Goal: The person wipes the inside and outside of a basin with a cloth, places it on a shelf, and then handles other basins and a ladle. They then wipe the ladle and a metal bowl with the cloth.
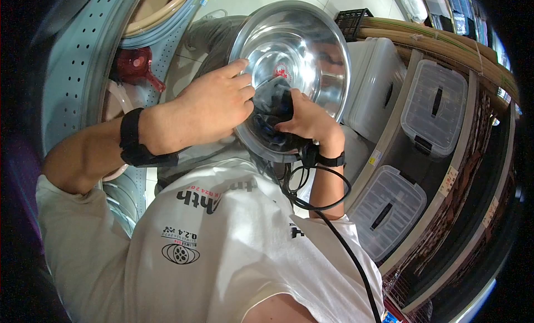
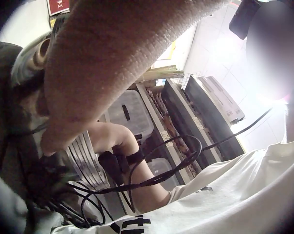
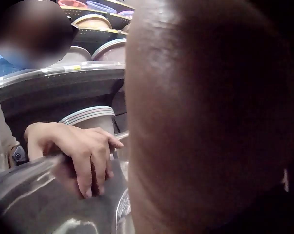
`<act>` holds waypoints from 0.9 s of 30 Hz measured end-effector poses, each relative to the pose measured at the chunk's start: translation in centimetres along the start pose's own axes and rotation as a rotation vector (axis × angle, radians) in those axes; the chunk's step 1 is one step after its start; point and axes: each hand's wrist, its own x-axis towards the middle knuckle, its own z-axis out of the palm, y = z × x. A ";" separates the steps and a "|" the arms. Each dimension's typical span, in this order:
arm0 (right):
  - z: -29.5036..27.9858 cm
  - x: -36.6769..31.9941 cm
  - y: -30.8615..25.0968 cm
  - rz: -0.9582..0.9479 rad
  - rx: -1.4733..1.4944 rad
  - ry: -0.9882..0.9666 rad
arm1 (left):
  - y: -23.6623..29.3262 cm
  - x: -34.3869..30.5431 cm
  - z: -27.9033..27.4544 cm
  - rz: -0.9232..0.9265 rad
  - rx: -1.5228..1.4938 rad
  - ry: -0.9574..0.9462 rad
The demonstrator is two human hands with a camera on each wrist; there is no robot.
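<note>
A shiny steel basin (image 1: 328, 61) with a red mark on its bottom is tilted in front of my torso. Several nested metal rims (image 2: 83, 158) show in the left wrist view. My left hand (image 1: 214, 103) is at the basin's left rim; in the right wrist view that hand (image 3: 83, 151) curls its fingers over the edge. Inside the basin's near part, my right hand (image 1: 308, 120) holds a dark, crumpled, cloth-like piece (image 1: 272, 123) against the metal. The right fingers are partly hidden behind it.
Shelves on the right hold clear lidded storage boxes (image 1: 435, 106), with more white boxes (image 1: 378, 73) beside the basin. On the left, a perforated shelf (image 1: 72, 73) carries stacked tubs and a red ladle-like item (image 1: 135, 65). A black cable (image 1: 342, 234) runs from my right wrist across my shirt.
</note>
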 end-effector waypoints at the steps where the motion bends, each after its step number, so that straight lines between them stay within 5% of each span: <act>1: 0.0 -0.1 -0.2 -0.007 0.011 -0.004 | 0.0 0.0 -0.1 -0.004 -0.004 -0.011; 6: 1.0 0.2 -0.3 -0.144 0.001 0.051 | 0.1 0.0 -0.1 -0.013 0.030 -0.026; 8: 1.7 0.9 -0.5 -0.526 0.050 0.195 | 0.1 0.0 -0.1 -0.017 0.033 -0.020; 14: 0.8 0.8 -4.9 -0.297 0.018 0.096 | 0.1 -0.2 0.3 -0.022 0.024 0.030; 27: -0.1 3.8 -5.2 -0.476 -0.052 0.286 | 0.0 -0.2 0.4 -0.020 -0.001 0.029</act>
